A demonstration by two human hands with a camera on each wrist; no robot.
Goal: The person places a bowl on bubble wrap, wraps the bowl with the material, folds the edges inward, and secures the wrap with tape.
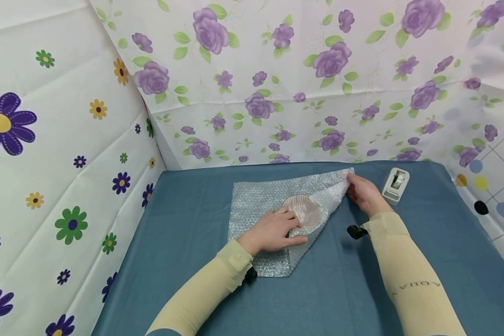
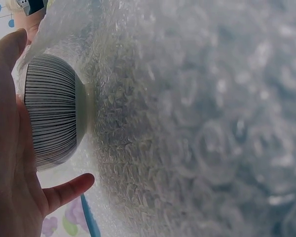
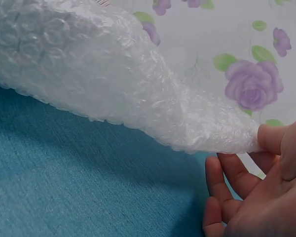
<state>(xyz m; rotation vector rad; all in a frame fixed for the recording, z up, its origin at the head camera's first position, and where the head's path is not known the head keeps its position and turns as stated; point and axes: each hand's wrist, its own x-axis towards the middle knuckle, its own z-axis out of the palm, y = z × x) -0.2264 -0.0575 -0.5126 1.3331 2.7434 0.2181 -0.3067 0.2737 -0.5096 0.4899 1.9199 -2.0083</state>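
Head view: here's the striped bowl (image 1: 295, 202), sitting on a sheet of bubble wrap (image 1: 254, 205) on the blue worktop (image 1: 185, 224), one flap slanting across its right side; the left hand (image 1: 277, 228) lies over the bowl's near left, its grip loose and spread, probably there to steady the piece; the right hand (image 1: 364, 192) is out at the far right corner, pinching the wrap, likely to control that flap; a white tape dispenser (image 1: 395, 185) lies just beside that hand, seemingly parked within easy reach; over to the left wrist view: the bowl is upright, foot on the wrap, fingers along its rim, thumb stretched apart, perhaps a light touch to spare it; right wrist view: thumb and fingers nip the corner, a narrow grip, and the wrap slopes away from it.
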